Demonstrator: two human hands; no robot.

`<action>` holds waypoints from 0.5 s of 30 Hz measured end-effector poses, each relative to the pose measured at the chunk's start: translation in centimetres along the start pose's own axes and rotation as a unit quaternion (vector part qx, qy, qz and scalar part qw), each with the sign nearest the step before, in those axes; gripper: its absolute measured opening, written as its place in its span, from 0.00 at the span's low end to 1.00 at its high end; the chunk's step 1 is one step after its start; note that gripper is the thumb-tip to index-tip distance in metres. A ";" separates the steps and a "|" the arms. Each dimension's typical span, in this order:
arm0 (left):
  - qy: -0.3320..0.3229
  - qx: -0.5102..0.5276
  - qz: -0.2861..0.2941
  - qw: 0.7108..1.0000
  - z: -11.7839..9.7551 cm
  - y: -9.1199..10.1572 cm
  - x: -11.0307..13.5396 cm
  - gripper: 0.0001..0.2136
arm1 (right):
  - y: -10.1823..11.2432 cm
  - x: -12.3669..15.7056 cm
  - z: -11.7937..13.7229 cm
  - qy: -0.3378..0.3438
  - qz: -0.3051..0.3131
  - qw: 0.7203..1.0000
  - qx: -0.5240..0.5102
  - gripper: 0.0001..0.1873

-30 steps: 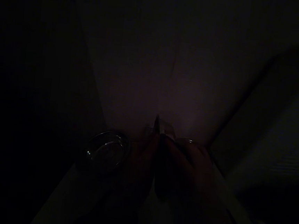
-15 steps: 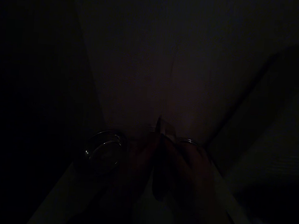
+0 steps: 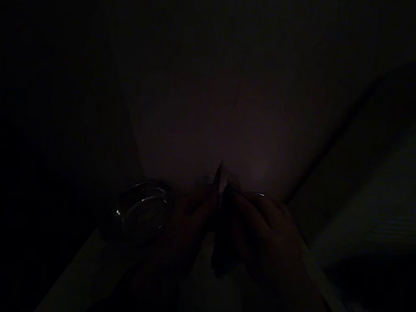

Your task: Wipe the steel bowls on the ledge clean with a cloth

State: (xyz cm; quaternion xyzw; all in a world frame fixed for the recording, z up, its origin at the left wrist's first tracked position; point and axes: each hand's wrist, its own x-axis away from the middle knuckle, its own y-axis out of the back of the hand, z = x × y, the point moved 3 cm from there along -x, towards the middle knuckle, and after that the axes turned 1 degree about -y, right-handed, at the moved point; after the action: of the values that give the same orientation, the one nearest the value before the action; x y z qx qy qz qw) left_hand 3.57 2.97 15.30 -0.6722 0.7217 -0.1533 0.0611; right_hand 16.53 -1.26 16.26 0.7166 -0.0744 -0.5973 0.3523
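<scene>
The picture is very dark. My left hand (image 3: pixel 193 218) is closed near the middle, its fingertips at the base of a thin, upright, pale-edged piece (image 3: pixel 222 177) whose kind I cannot make out. Close beside it, my right hand (image 3: pixel 269 224) is closed too, with its fingers bent around a dark, limp, cloth-like thing (image 3: pixel 224 249) that hangs down between the hands. The cloth-like thing seems to touch the upright piece. To the left of my left hand sits a clear, shiny round bowl or dish (image 3: pixel 142 216).
Behind my right hand, the shiny rim of another round vessel (image 3: pixel 257 194) shows. All this is on a pale surface (image 3: pixel 74 270). A pale upright panel (image 3: pixel 196 126) rises behind the hands, and a dark slanting edge (image 3: pixel 335 143) runs along the right.
My right hand's fingers have shifted slightly at the cloth-like thing. The upright piece has turned a little and looks narrower. The bowl stays about where it was.
</scene>
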 end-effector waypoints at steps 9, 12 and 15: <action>-0.009 -0.054 -0.038 0.998 -0.7 0.7 -0.1 0.12 | -0.3 0.2 0.7 0.016 -0.015 1.000 -0.003 0.15; -0.011 -0.045 0.009 0.999 -0.3 0.4 0.0 0.13 | -0.2 0.2 0.1 -0.002 -0.003 1.000 -0.009 0.16; -0.009 -0.024 -0.032 0.999 -0.1 0.5 -0.4 0.14 | -0.3 0.3 0.4 0.025 0.011 0.999 -0.021 0.16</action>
State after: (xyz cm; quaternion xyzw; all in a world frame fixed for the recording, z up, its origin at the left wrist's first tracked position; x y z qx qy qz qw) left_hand 3.14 3.41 15.20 -0.6977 0.7027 -0.1318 0.0461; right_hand 16.17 -1.34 15.80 0.7227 -0.0612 -0.5769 0.3756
